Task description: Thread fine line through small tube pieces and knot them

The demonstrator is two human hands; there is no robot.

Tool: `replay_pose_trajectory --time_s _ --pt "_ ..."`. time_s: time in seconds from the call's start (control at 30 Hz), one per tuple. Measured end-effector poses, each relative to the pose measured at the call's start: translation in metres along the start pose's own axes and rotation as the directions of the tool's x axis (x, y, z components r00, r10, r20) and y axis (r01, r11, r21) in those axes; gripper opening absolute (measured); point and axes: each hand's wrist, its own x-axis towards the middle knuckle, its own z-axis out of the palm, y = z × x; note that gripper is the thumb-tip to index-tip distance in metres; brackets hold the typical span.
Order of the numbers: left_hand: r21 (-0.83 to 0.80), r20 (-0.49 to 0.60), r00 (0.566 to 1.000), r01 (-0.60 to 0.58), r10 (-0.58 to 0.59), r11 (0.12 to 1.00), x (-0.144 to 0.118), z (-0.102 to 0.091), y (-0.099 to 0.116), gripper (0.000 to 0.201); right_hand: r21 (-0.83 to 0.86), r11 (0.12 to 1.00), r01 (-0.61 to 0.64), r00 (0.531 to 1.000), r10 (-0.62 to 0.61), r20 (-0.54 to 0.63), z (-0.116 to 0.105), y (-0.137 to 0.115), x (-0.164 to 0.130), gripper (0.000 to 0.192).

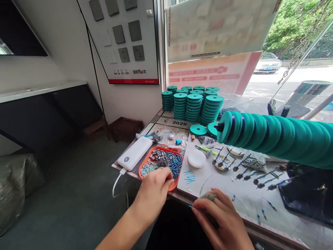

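Observation:
My left hand (156,184) reaches over the front of an orange tray (141,174), its thumb and fingers pinched together; what they hold is hidden. Dark blue spring-like pieces (176,162), pale blue-green pieces (147,168), silver-grey cylinders (157,153) and a grey clump of small parts (163,160) lie in the tray. At the table's front edge, my right hand (221,215) pinches a thin blue tube (190,206) between thumb and index finger. A grey-green thing (208,197) sits by its fingers. Thin light-blue strips (189,177) lie on the white board nearby.
A white power bank (135,152) with a cable stands left of the tray. Stacked green spools (194,107) fill the back; a long row of green spools (275,137) juts in from the right. A white round lump (196,158) and fishing floats (260,180) lie on the board.

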Motion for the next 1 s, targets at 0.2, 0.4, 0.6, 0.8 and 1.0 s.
replay_pose_trajectory --time_s 0.2,0.4,0.6,0.8,1.0 --pt "-0.868 -0.004 0.955 0.143 -0.295 0.475 -0.037 0.028 0.002 0.012 -0.107 0.966 0.234 0.972 -0.233 0.019 -0.013 0.004 0.001 0.011" --pt "-0.976 0.197 0.899 0.217 -0.39 0.008 -0.049 0.055 0.002 0.035 -0.116 0.961 0.252 0.966 -0.257 -0.023 -0.01 0.006 -0.012 0.013" --pt "-0.993 0.085 0.886 0.111 -0.457 0.031 -0.053 0.073 -0.005 0.031 -0.087 0.971 0.221 0.975 -0.223 -0.019 -0.005 0.007 -0.014 0.015" --pt "-0.989 0.016 0.888 0.08 -0.459 0.121 -0.055 0.073 -0.005 0.03 -0.092 0.973 0.211 0.977 -0.211 0.009 -0.005 0.007 -0.013 0.016" --pt "-0.91 -0.135 0.908 0.045 -0.397 0.412 -0.06 0.068 0.0 0.024 -0.089 0.97 0.225 0.974 -0.227 -0.005 -0.006 0.005 -0.011 0.016"
